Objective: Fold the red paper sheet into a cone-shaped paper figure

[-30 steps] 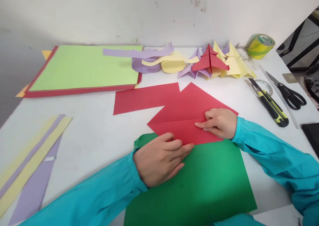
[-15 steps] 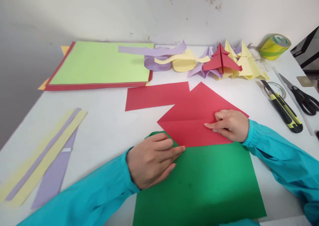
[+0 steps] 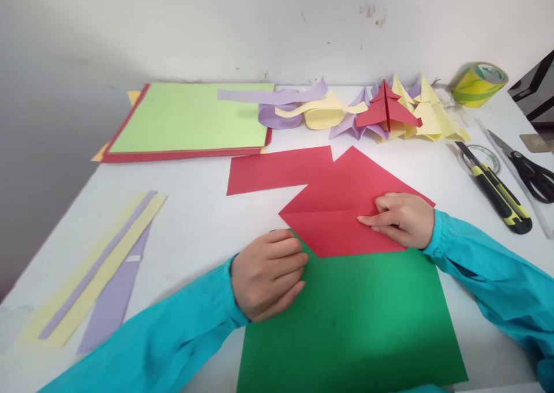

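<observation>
A creased sheet of red paper [image 3: 337, 231], with slanted folded edges, lies over the top of a green sheet [image 3: 363, 312]. My right hand [image 3: 402, 220] rests on the red paper's right side, its index finger stretched along the crease and its other fingers bent. Just below the red paper's left corner, my left hand [image 3: 270, 274] sits on the green sheet with its fingers curled in and no object showing in them. It hides the green sheet's upper left corner.
Behind lie a red paper strip [image 3: 277, 171], a stack topped with light green paper [image 3: 190, 119], paper curls [image 3: 324, 117] and folded paper planes [image 3: 387, 110]. Paper strips [image 3: 112, 266] lie left. To the right are tape [image 3: 480, 84], a utility knife [image 3: 497, 194] and scissors [image 3: 528, 168].
My left index finger was stretched out at the red paper's lower edge and has curled back, away from that edge. My right hand keeps its place. The view has shifted slightly.
</observation>
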`<state>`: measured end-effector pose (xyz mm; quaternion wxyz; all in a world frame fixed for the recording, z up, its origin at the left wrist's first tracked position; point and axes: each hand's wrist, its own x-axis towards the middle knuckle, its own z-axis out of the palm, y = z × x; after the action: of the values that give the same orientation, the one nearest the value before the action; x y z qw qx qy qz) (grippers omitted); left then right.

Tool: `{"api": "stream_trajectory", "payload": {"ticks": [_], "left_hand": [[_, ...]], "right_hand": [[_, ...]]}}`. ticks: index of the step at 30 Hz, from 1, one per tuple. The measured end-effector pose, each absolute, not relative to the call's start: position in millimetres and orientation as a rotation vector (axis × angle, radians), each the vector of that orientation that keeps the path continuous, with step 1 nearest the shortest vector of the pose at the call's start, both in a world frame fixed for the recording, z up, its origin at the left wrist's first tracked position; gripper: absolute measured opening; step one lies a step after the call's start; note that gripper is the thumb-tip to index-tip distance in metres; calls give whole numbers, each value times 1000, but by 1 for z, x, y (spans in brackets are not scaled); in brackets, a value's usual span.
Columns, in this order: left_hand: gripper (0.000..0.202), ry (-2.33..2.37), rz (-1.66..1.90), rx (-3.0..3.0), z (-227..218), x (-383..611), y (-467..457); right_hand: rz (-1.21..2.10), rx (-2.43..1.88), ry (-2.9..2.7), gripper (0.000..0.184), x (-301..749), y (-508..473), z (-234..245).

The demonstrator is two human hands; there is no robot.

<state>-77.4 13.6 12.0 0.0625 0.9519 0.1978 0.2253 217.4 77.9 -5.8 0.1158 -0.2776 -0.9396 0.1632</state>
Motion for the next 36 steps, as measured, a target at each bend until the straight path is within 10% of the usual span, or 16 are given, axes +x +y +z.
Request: {"api": "stream_trajectory", "payload": {"ticks": [36], "left_hand": [[22,470,893,2911,-1,-65,18]], "right_hand": [[496,-814,-2717,33,217,78,-7]]}}
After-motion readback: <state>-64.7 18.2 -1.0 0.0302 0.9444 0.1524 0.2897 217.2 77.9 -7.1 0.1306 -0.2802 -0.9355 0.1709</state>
